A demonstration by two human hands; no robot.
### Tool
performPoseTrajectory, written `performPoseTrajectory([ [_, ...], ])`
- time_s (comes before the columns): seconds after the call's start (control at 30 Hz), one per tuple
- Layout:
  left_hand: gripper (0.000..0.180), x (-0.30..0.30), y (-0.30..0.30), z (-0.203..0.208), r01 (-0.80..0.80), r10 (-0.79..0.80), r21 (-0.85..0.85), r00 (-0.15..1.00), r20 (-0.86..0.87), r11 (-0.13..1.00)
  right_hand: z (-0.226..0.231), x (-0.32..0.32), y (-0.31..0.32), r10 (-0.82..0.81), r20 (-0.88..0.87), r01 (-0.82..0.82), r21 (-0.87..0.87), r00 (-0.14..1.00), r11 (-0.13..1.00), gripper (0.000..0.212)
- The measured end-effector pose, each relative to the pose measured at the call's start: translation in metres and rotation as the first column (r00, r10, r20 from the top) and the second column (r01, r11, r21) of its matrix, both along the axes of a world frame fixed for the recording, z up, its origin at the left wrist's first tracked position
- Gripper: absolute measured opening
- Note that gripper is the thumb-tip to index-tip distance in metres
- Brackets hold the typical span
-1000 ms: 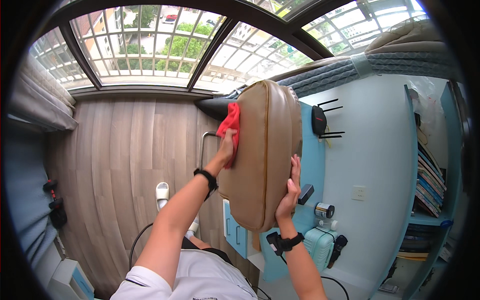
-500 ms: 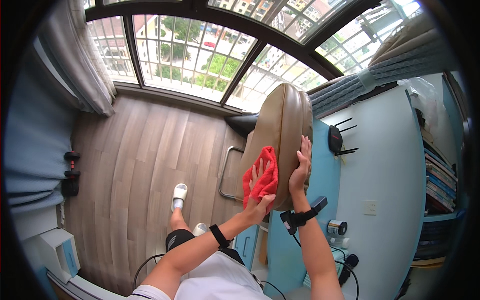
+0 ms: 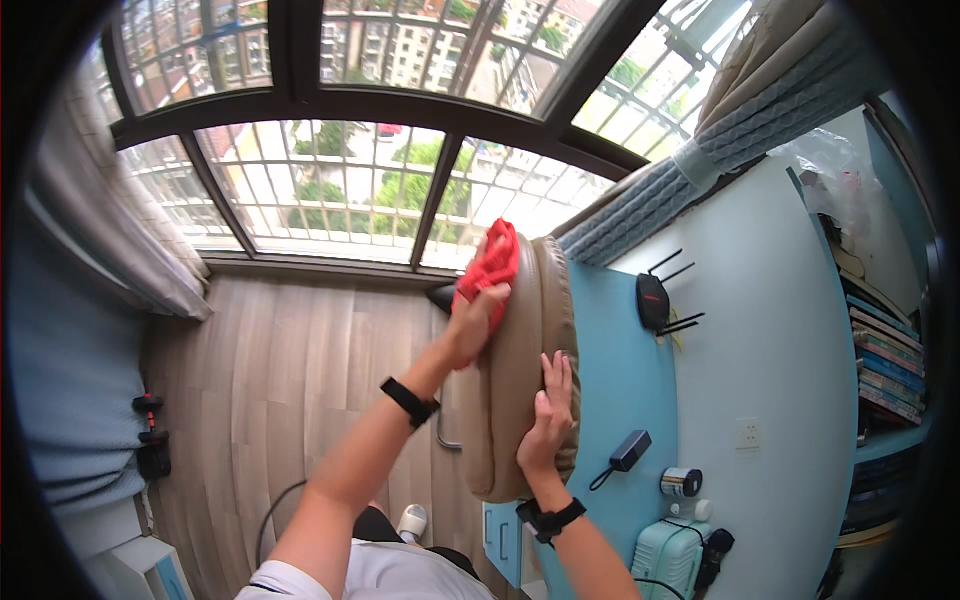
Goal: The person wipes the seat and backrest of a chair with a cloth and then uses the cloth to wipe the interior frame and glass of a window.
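Note:
A brown leather padded chair back (image 3: 513, 380) stands in front of me, with its long padded edge facing up. My left hand (image 3: 478, 318) grips a red cloth (image 3: 492, 262) and presses it against the left face, close to the far end by the window. Part of the left fingers is hidden in the cloth folds. My right hand (image 3: 545, 425) lies with fingers stretched out along the right side of the padding, nearer to me, holding nothing. Below the left face, a bit of the curved metal chair frame (image 3: 450, 443) shows.
Along the right runs a blue desk (image 3: 610, 380) with a black router (image 3: 653, 303), a black box with a strap (image 3: 630, 450), a jar (image 3: 681, 482) and a mint case (image 3: 668, 558). Barred windows (image 3: 330, 190) close off the far side. Dumbbells (image 3: 150, 435) stand at left.
My left hand has moved the red cloth from the near part of the chair back to its far end. My right hand stays on the right side. The view has tilted up toward the windows.

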State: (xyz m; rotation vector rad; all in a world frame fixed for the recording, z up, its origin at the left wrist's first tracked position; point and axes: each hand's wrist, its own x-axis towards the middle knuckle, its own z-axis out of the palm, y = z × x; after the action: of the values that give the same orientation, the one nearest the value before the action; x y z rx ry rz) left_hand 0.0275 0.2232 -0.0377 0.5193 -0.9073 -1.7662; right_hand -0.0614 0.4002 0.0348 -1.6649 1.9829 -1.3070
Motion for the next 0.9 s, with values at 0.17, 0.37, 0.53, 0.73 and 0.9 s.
performPoseTrajectory([
  [0.17, 0.035, -0.012, -0.090, -0.041, 0.222, -0.161, 0.248, 0.956, -0.245, 0.943, -0.003, 0.004, -0.015, 0.014, 0.035, -0.016, 0.060, 0.999, 0.998, 0.057],
  [0.37, 0.045, -0.038, -0.096, -0.100, 0.065, -0.014, 0.218, 0.974, -0.227, 0.974, -0.010, 0.000, -0.018, -0.068, 0.142, 0.049, 0.135, 0.988, 0.990, 0.062],
  [0.53, 0.050, -0.026, -0.082, -0.110, -0.018, 0.053, 0.226, 0.987, -0.152, 0.974, -0.019, 0.006, -0.016, -0.036, 0.141, 0.018, 0.124, 0.989, 0.992, 0.063],
  [0.73, 0.051, -0.007, 0.021, -0.158, -0.117, 0.135, 0.122, 0.980, -0.147, 0.986, -0.022, 0.013, -0.015, 0.026, 0.177, -0.039, 0.075, 0.984, 0.996, 0.062],
  [0.9, 0.054, -0.008, 0.225, -0.152, -0.024, 0.181, 0.475, 0.940, -0.288, 0.879, -0.025, -0.008, -0.009, 0.039, 0.151, -0.037, -0.010, 0.988, 0.999, 0.056],
])
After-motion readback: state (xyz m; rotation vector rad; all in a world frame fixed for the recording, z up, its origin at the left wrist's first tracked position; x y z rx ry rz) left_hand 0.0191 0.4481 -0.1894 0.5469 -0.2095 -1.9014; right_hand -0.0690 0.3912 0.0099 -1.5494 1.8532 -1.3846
